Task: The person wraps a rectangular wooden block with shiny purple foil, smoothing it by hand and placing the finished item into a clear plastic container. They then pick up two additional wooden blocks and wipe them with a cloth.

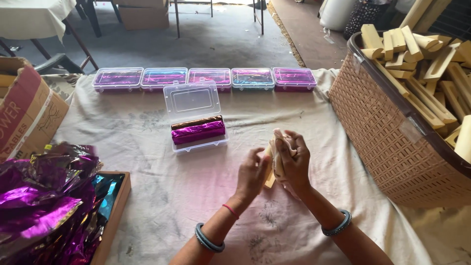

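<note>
Both hands meet above the cloth-covered worktop (pixel 162 142). The right hand (pixel 293 159) has its grip clenched around a pale wooden block (pixel 270 177) partly swathed in a soft cream cloth (pixel 279 162); the left hand (pixel 252 174) presses flat against the block's side, fingers loosely curled on it. Just beyond lies an open clear plastic box (pixel 196 118) holding two foil-wrapped bars, crinkled magenta and brown. A woven beige basket (pixel 387 132) of similar blocks stands at the right.

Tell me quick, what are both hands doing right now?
Left hand: closed on the pale block, steadying it.
Right hand: closed on a cloth wrapped over the block.
</note>
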